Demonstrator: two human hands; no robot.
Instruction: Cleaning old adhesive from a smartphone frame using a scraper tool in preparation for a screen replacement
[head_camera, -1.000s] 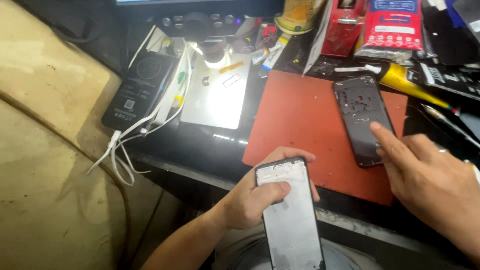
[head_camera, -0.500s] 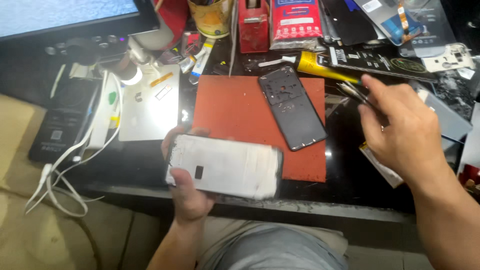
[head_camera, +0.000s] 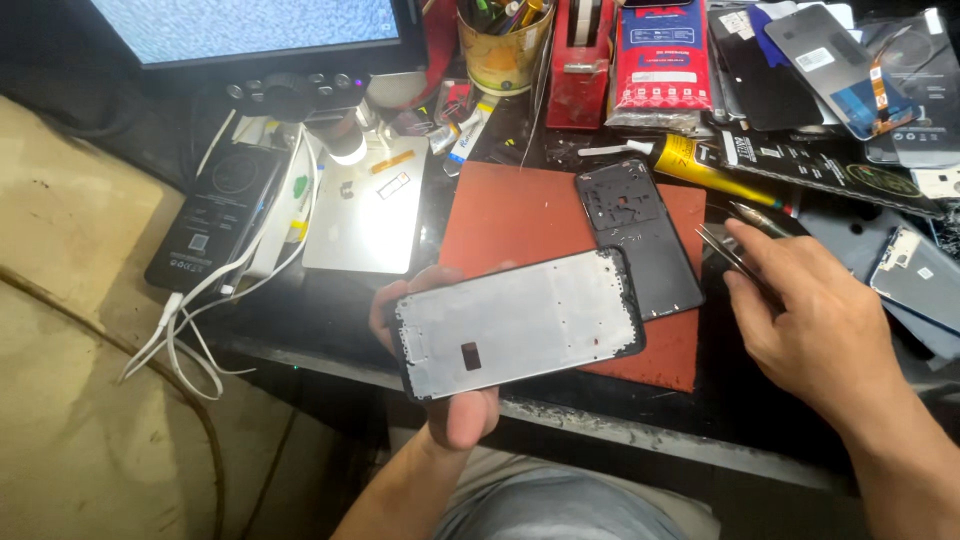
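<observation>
Silver-backed phone frame (head_camera: 520, 325), black-edged, horizontal

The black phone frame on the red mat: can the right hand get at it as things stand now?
Probably yes. The right hand sits just beside the black phone frame on the red mat, with nothing between them. However, its fingers already grip tweezers, so only the tweezer tips would touch it.

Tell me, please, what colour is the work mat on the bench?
Reddish-orange mat, seen from the head view.
</observation>
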